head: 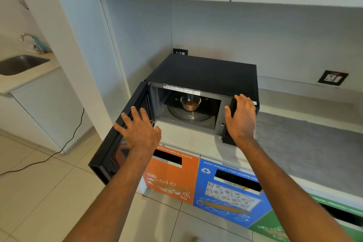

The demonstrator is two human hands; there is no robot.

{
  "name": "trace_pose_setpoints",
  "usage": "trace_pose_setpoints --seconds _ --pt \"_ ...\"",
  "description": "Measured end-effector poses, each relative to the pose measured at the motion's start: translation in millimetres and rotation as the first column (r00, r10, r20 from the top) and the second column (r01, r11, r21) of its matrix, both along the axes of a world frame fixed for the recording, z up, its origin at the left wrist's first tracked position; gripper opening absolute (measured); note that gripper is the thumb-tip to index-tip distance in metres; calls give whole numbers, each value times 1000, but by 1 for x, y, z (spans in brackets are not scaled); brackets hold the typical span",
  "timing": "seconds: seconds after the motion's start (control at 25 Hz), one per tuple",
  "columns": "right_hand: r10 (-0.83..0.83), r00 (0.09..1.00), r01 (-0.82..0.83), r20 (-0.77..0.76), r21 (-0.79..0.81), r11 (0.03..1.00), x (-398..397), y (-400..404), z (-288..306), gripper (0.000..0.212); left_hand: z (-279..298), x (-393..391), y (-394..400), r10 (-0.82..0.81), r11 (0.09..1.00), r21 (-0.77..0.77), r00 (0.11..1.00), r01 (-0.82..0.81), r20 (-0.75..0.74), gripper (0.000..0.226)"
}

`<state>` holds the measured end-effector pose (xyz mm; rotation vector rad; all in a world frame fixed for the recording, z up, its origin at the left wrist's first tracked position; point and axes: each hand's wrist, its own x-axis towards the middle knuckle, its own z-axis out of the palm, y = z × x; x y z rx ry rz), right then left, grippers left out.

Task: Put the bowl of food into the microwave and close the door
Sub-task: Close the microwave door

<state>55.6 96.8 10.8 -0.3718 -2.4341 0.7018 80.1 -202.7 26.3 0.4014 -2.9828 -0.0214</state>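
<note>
Fingers on both hands are spread and grip nothing: the left hand lies against the inner face of the open microwave door, and the right hand sits at the control-panel side of the microwave. The clear glass bowl of food, holding something brownish, rests on the round glass turntable inside. Placing looks done; closing remains. The next move likely calls for a leftward-hinged swing until the dark, matte door latches, at the desk's left end.

Bowl inside microwave; door open.
</note>
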Motion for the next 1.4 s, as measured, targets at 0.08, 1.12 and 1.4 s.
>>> trace_pose_setpoints --seconds 0.08,1.12,1.4 --pt "-37 995 34 89 31 999 1 11 -5 65 7 -2 2 -5 999 32 1000 4 26 93" --pt "69 985 -74 159 28 997 14 44 -4 71 3 -32 154 -676 651 320 718 688 -169 71" --pt "-9 984 -17 180 145 989 2 44 -10 81 -3 -80 185 -737 671 60 674 739 -53 76"
